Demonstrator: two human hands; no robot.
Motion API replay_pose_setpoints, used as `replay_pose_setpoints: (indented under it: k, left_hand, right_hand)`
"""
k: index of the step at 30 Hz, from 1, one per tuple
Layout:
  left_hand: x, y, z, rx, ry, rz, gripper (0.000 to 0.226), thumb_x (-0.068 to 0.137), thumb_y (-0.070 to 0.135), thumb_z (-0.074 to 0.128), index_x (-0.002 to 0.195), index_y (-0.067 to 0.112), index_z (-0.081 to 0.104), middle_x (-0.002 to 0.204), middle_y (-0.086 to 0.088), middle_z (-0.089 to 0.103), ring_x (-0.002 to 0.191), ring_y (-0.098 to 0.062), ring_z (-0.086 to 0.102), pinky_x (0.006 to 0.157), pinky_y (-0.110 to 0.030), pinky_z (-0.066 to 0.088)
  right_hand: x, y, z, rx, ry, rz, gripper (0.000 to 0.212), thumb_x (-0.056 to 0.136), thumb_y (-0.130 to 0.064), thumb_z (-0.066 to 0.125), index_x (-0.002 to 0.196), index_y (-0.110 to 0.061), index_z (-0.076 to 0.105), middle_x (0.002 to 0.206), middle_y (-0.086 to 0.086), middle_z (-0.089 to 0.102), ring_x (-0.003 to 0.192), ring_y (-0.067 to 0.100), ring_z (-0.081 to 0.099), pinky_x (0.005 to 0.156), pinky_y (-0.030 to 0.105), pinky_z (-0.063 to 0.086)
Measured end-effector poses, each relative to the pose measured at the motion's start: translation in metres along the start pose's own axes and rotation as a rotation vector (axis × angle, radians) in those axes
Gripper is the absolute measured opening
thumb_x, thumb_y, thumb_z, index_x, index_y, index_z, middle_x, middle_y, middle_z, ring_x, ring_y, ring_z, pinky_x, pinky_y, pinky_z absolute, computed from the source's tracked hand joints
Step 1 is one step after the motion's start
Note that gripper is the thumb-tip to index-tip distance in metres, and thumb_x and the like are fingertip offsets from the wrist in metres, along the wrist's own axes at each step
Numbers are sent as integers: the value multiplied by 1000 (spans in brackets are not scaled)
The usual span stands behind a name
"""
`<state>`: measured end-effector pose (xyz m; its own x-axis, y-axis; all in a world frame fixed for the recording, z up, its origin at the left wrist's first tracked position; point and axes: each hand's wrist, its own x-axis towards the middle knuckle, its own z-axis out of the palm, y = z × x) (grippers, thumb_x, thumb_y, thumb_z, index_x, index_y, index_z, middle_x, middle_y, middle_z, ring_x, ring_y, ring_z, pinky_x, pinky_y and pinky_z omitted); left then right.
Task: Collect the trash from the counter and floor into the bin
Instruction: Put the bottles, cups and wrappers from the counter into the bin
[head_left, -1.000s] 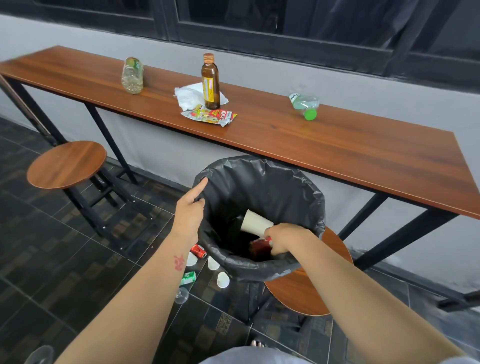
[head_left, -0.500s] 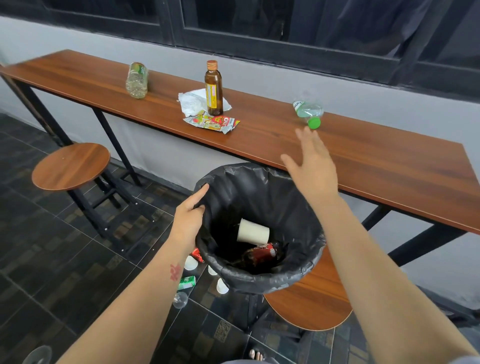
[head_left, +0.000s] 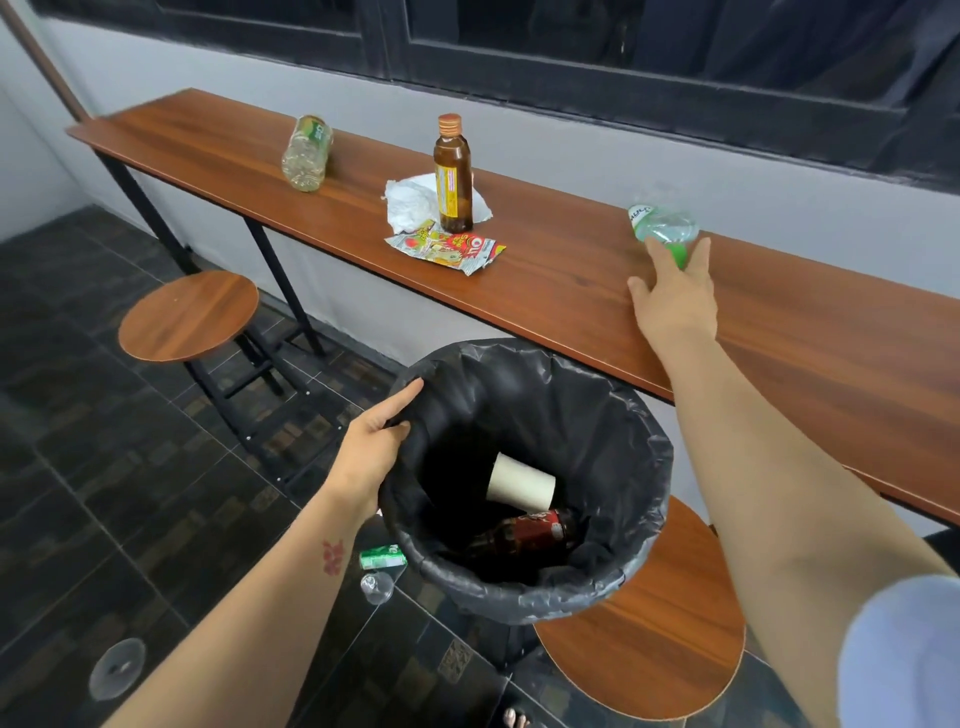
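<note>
Two hands shown | my left hand (head_left: 371, 457): fingers curled, gripping the bin (head_left: 644, 571) rim | my right hand (head_left: 672, 296): fingers straight, spread, tips at the green-capped bottle (head_left: 660, 226) lying on the bench (head_left: 571, 291)

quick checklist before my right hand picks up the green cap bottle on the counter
1. Right hand open, fingers straight: ok.
2. Fingers wrapped round the green-capped bottle: not ok, only the tips reach its cap end.
3. Bottle lying alone on the counter: ok.
4. Left hand gripping the bin rim: ok.
5. Room in the bin: ok, paper cup lies low.
6. Bottle empty: cannot tell.
</note>
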<state>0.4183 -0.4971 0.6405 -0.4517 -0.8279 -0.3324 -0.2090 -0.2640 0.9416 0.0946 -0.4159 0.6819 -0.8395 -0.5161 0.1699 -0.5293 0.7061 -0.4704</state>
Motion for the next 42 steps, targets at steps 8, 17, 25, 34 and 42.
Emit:
replay_pose_setpoints:
  k: [8,17,25,34,42]
  left_hand:
    - [4,0,0,14,-10,1,53,100,-8,36,131,26,62,127,11,60,114,-10,55,93,-29,49]
    - [7,-3,0,6,-8,22,53,98,-10,37,130,24,64,129,7,61,112,-13,58,99,-32,49]
    - [6,-7,-6,-41,-18,-20,51,99,-6,40,124,29,68,123,8,63,104,-14,61,90,-28,52]
    - [0,-5,-7,3,-17,-9,51,99,-5,41,127,32,65,139,6,54,126,-18,49,107,-32,37]
    - [-1,-4,-8,78,-17,15,50,100,1,46,131,37,60,148,5,45,135,-23,41,108,-38,35]
  right_hand:
    - [5,0,5,55,94,-30,43,100,-18,47,142,-24,46,157,12,23,128,37,46,103,44,40]
    - [-37,6,-2,290,431,-64,21,91,-6,54,108,-13,64,123,11,52,102,29,58,82,34,45]
    - [-127,-2,-27,594,451,-230,14,93,-9,52,101,-18,58,114,1,57,106,11,55,91,33,49]
    - [-206,9,-20,505,310,-272,24,97,-7,48,118,-16,55,113,-4,56,105,12,51,86,18,39]
    - [-214,20,17,99,7,-323,37,88,-14,61,124,-21,61,138,-2,54,128,19,46,108,40,37]
